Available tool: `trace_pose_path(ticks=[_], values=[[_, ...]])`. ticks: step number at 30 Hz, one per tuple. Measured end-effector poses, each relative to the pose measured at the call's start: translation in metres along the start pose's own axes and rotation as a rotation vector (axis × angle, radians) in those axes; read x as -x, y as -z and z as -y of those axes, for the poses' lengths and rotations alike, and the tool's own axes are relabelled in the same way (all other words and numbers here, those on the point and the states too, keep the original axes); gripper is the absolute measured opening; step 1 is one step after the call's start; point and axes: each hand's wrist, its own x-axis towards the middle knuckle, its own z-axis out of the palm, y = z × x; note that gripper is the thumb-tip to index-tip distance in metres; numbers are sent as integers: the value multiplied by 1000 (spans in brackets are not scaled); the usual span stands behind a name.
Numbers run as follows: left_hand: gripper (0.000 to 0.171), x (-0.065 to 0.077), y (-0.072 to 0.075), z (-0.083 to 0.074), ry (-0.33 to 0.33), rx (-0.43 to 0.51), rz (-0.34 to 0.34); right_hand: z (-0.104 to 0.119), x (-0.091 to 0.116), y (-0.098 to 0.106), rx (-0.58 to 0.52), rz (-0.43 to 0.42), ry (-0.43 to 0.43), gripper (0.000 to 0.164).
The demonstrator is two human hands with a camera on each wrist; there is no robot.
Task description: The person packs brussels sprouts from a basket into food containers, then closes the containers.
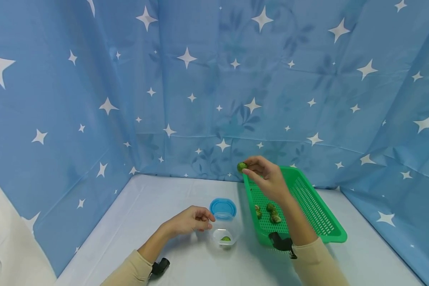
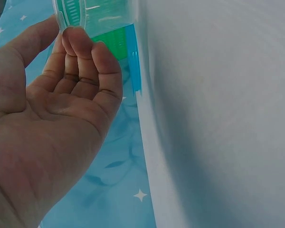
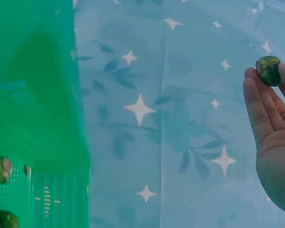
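My right hand pinches a Brussels sprout between thumb and fingertips, above the far left corner of the green basket. The right wrist view shows the same sprout at the fingertips. Several more sprouts lie inside the basket. My left hand is at the left side of a clear plastic container, thumb and bent fingers holding its rim. One green piece, probably a sprout, sits in the container.
A blue lid lies just behind the container. White cloth covers the table. A blue star-patterned curtain rises along the back and sides, close behind the basket.
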Motion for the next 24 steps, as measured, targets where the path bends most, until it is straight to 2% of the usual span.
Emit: trace_pose_path(ticks=[10, 19, 24], values=[[26, 0, 0, 1, 8, 10, -7, 7, 17, -13, 39, 24, 4, 22], [31, 1, 0, -1, -2, 8, 3, -1, 32, -19, 49, 22, -48, 23], [30, 1, 0, -1, 7, -1, -4, -8, 37, -22, 33, 33, -45, 23]])
